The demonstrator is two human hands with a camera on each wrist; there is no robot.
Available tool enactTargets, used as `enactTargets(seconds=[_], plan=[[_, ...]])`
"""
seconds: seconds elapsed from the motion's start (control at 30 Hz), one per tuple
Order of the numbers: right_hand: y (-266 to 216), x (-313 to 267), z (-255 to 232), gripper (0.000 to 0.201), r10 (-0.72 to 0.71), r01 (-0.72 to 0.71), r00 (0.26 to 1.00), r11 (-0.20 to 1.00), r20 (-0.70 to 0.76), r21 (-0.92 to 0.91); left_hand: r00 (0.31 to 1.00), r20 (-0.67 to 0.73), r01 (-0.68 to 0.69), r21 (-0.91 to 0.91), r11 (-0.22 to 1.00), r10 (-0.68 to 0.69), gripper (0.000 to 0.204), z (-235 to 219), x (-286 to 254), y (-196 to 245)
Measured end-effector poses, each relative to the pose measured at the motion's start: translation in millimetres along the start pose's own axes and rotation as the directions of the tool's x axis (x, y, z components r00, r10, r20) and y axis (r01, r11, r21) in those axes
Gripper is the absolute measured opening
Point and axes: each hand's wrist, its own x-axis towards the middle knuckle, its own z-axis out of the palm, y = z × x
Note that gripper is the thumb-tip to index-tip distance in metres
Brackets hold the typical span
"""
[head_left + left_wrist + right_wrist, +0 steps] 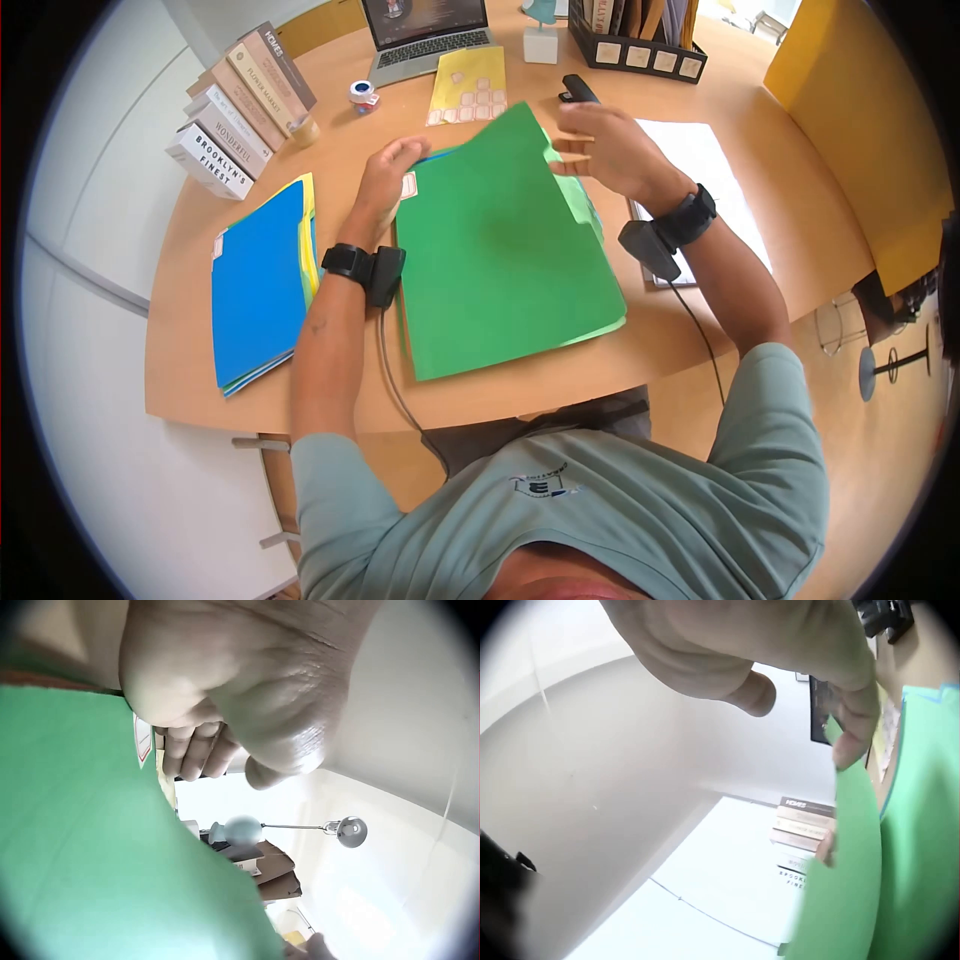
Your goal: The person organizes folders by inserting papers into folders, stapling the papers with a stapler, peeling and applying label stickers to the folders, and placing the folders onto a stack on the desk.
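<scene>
A green file folder [505,250] lies on the desk in front of the person, its front cover lifted towards the upper right corner. Light green and blue edges of other folders show beneath it. The left hand [385,185] is at the folder's upper left edge, beside a white label [409,186] with a red border; its thumb stands apart from the fingers. At the upper right, the right hand [620,150] has loosely bent fingers at the raised cover's edge. In the right wrist view, a fingertip [847,752] meets that green edge while the thumb is away from it.
A stack of blue and yellow folders [260,285] lies on the left. White papers [700,190] and a black stapler [578,90] are to the right. Behind stand a laptop [428,40], a yellow sheet [468,85], a tape roll [364,97], books [240,110] and a black file organizer [640,58].
</scene>
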Motion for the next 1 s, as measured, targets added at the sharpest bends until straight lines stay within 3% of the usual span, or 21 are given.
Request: enactTargets(seconds=[0.03,0.1,0.2,0.27,0.37,0.47,0.53,0.57,0.6,0.63,0.67,0.7,0.73,0.77,0.9,1.0], plan=[[-8,0,8,0.027,-0.007,0.001,0.999,0.993,0.047,0.119,0.999,-0.012,-0.048,-0.057,0.997,0.047,0.038,-2,4,-4],[-26,-1,36,0.031,-0.126,0.093,0.965,0.984,0.23,0.152,0.989,-0.047,-0.149,-0.152,0.977,0.143,0.046,-12,12,-11],[-19,2,86,0.029,-0.23,0.139,0.817,0.968,0.529,0.207,0.975,-0.058,-0.223,-0.343,0.912,0.216,0.047,-19,1,-8],[-22,-15,115,0.034,-0.213,0.377,0.684,0.922,0.698,-0.088,0.943,0.055,-0.263,-0.476,0.839,0.327,0.047,-27,1,-17],[-31,-28,110,0.036,-0.025,0.47,0.686,0.778,0.727,-0.417,0.844,0.221,-0.248,-0.646,0.721,0.488,0.046,-42,15,-37],[-37,-19,45,0.033,-0.115,0.506,0.812,0.629,0.573,-0.591,0.768,0.293,-0.212,-0.724,0.657,0.57,0.045,-52,26,-50],[-37,-2,-25,0.035,-0.232,0.455,0.89,0.38,0.393,-0.805,0.733,0.317,-0.194,-0.751,0.631,0.602,0.045,-54,30,-54],[-19,23,-96,0.044,-0.394,0.566,0.818,0.431,0.418,-0.702,0.719,0.327,-0.187,-0.758,0.624,0.613,0.044,-54,32,-57],[-12,33,-162,0.055,-0.37,0.409,0.897,0.485,0.243,-0.773,0.708,0.331,-0.18,-0.77,0.612,0.624,0.044,-55,34,-59],[-32,3,-161,0.058,-0.432,0.037,0.899,0.241,-0.073,-0.97,0.697,0.337,-0.171,-0.779,0.603,0.633,0.044,-56,36,-62],[-42,-10,-190,0.066,-0.473,-0.129,0.878,-0.086,-0.073,-0.988,0.687,0.341,-0.163,-0.788,0.593,0.642,0.043,-57,37,-63],[-54,-24,-199,0.069,-0.308,-0.308,0.919,-0.172,-0.246,-0.936,0.679,0.344,-0.159,-0.794,0.587,0.649,0.043,-57,38,-65],[-44,-26,-235,0.072,-0.29,-0.312,0.924,-0.197,-0.248,-0.93,0.669,0.345,-0.154,-0.802,0.577,0.658,0.043,-58,39,-66],[-40,-34,-246,0.071,-0.242,-0.341,0.922,-0.144,-0.3,-0.929,0.659,0.349,-0.152,-0.806,0.572,0.666,0.043,-60,38,-67],[-28,-45,-246,0.06,-0.093,-0.427,0.897,0.068,-0.432,-0.902,0.636,0.36,-0.135,-0.819,0.557,0.683,0.041,-63,41,-71],[-26,-41,-253,0.044,-0.089,-0.462,0.87,0.195,-0.484,-0.865,0.614,0.373,-0.13,-0.822,0.554,0.696,0.041,-64,45,-71]])
